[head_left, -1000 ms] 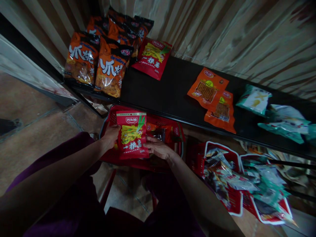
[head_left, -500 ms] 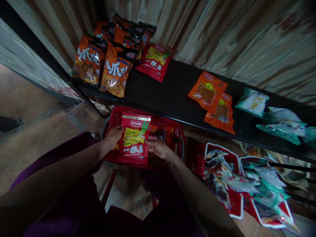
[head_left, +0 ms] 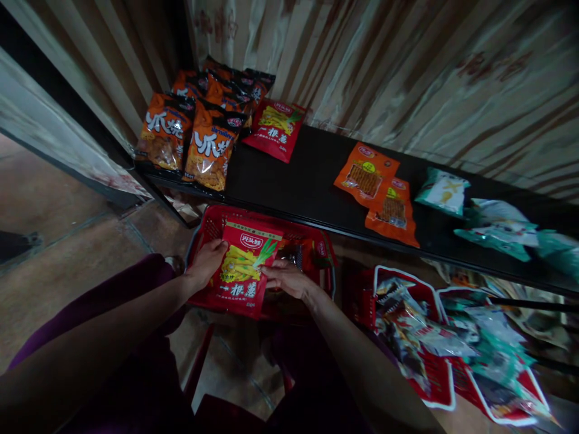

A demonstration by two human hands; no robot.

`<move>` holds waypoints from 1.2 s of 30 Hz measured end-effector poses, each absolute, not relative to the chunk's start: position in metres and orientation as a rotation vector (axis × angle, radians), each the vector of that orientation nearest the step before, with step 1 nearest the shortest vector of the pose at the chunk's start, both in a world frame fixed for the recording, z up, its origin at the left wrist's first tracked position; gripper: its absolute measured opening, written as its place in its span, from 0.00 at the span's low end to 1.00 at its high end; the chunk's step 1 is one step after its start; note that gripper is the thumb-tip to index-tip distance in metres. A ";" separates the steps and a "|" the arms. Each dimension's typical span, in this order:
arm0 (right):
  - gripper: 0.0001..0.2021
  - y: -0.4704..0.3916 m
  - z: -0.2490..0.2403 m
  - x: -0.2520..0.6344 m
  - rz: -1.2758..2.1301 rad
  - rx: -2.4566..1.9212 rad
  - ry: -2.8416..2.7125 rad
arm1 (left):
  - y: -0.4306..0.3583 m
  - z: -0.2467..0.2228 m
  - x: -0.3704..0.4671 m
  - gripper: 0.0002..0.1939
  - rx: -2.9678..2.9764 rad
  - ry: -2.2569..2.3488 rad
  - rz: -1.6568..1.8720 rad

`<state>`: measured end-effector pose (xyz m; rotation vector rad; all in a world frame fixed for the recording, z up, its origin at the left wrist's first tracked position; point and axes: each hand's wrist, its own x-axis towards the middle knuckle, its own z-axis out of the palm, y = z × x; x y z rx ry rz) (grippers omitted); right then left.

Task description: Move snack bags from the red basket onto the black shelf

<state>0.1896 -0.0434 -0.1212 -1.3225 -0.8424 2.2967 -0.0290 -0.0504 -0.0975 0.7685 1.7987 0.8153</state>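
Between my two hands is a red snack bag (head_left: 246, 268) with yellow sticks and a green onion printed on its front. My left hand (head_left: 207, 263) grips its left edge, fingers partly hidden behind it. My right hand (head_left: 287, 278) pinches the right edge. Beneath the bag stands a red basket (head_left: 210, 224), with more red and orange packets (head_left: 309, 255) inside. On the black shelf (head_left: 294, 190) beyond, a matching red bag (head_left: 277, 131) leans beside several orange-and-black snack bags (head_left: 210, 147).
Two flat orange packets (head_left: 367, 175) and several green-and-white bags (head_left: 443, 191) lie further right on the shelf. Two red baskets with white rims (head_left: 446, 374), full of packets, stand at lower right. A striped curtain (head_left: 362, 72) hangs behind the shelf.
The red snack bag in my hands has tilted, its top leaning to the right. Both hands keep their hold on it. My view has shifted slightly.
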 end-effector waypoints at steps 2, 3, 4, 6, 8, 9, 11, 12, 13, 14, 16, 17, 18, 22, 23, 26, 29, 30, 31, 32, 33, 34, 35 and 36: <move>0.20 -0.045 -0.110 0.192 2.341 -1.285 -1.000 | -0.054 -0.086 -0.030 0.07 0.914 1.753 0.845; 0.20 -0.046 -0.103 0.194 2.366 -1.271 -1.072 | -0.057 -0.080 -0.031 0.08 1.029 1.726 0.849; 0.20 -0.047 -0.096 0.195 2.385 -1.262 -1.131 | -0.060 -0.074 -0.031 0.10 1.162 1.703 0.846; 0.19 -0.050 -0.083 0.198 2.403 -1.234 -1.205 | -0.066 -0.063 -0.032 0.12 1.334 1.657 0.846; 0.20 -0.052 -0.073 0.202 2.389 -1.175 -1.239 | -0.071 -0.054 -0.032 0.14 1.425 1.635 0.873; 0.20 -0.053 -0.069 0.203 2.364 -1.145 -1.247 | -0.071 -0.051 -0.031 0.14 1.452 1.631 0.891; 0.20 -0.053 -0.062 0.205 2.287 -1.120 -1.243 | -0.068 -0.045 -0.029 0.14 1.483 1.631 0.930; 0.19 -0.053 -0.059 0.206 2.244 -1.122 -1.236 | -0.065 -0.042 -0.028 0.14 1.483 1.633 0.944; 0.18 -0.052 -0.056 0.206 2.200 -1.130 -1.225 | -0.062 -0.039 -0.026 0.13 1.470 1.631 0.958; 0.17 -0.050 -0.053 0.206 2.156 -1.139 -1.210 | -0.058 -0.036 -0.024 0.12 1.448 1.615 0.975; 0.16 -0.046 -0.044 0.207 2.066 -1.162 -1.160 | -0.050 -0.028 -0.020 0.11 1.389 1.533 1.018; 0.16 -0.043 -0.040 0.207 2.017 -1.173 -1.129 | -0.046 -0.024 -0.018 0.11 1.361 1.477 1.042; 0.16 -0.039 -0.035 0.208 1.972 -1.182 -1.098 | -0.042 -0.021 -0.017 0.12 1.337 1.421 1.064; 0.15 -0.016 -0.017 0.214 1.855 -1.214 -1.050 | -0.028 -0.011 -0.013 0.15 1.320 1.309 1.098; 0.14 -0.008 -0.013 0.216 1.832 -1.221 -1.059 | -0.023 -0.009 -0.012 0.17 1.330 1.299 1.095; 0.13 0.021 -0.001 0.221 1.748 -1.230 -1.105 | -0.003 -0.004 -0.008 0.24 1.355 1.295 1.113; 0.13 0.055 0.011 0.222 1.648 -1.271 -1.131 | 0.023 0.003 0.002 0.28 1.368 1.368 1.152; 0.13 0.067 0.015 0.221 1.623 -1.293 -1.128 | 0.033 0.005 0.006 0.29 1.387 1.395 1.172; 0.12 0.079 0.020 0.220 1.599 -1.314 -1.118 | 0.043 0.007 0.010 0.31 1.432 1.422 1.202; 0.10 0.091 0.024 0.218 1.576 -1.328 -1.109 | 0.053 0.009 0.015 0.31 1.486 1.456 1.251; 0.08 0.103 0.028 0.215 1.549 -1.336 -1.101 | 0.063 0.010 0.018 0.32 1.546 1.486 1.296; 0.07 0.114 0.032 0.213 1.532 -1.341 -1.101 | 0.073 0.012 0.022 0.33 1.595 1.526 1.352; 0.05 0.125 0.035 0.210 1.517 -1.350 -1.105 | 0.083 0.013 0.024 0.33 1.646 1.555 1.411; 0.04 0.136 0.038 0.206 1.499 -1.367 -1.111 | 0.093 0.013 0.026 0.33 1.692 1.579 1.459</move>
